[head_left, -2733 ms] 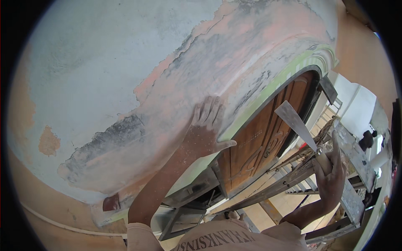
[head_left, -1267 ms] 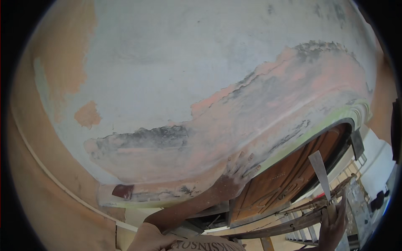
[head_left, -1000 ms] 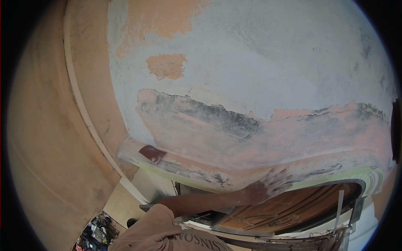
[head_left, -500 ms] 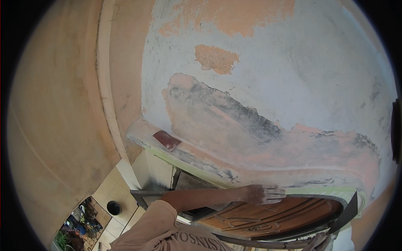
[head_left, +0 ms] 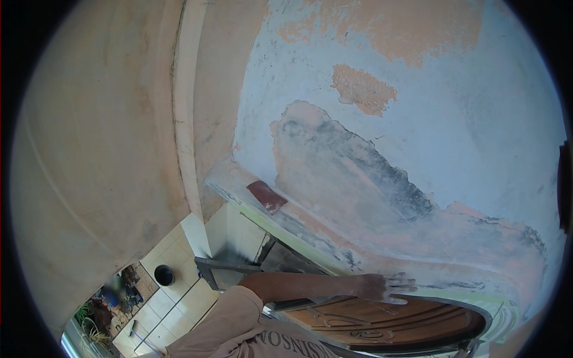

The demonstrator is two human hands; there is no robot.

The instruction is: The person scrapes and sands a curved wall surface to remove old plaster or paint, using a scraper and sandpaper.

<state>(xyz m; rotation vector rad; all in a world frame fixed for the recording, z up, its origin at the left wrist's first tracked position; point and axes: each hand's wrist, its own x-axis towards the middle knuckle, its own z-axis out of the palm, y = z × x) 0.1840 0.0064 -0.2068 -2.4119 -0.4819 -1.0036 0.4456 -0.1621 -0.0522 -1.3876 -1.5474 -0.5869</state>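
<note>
Left hand (head_left: pixel 385 288) stayed flat, grip empty, fingers spread on peeling wall (head_left: pixel 418 149) above wooden door (head_left: pixel 394 319). Right hand with scraper dropped from view; scraping paused.

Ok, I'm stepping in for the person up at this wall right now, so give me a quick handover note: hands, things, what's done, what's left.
Left hand: flat and open on the wall's lower moulding, just above the arched wooden door.
Right hand: out of view, so what it holds cannot be told.
Things: a small dark red block rests on the ledge to the left.
Done: large patches of pale blue paint are off, bare orange plaster showing.
Left: much blue paint remains higher up; grey staining across the middle.
</note>
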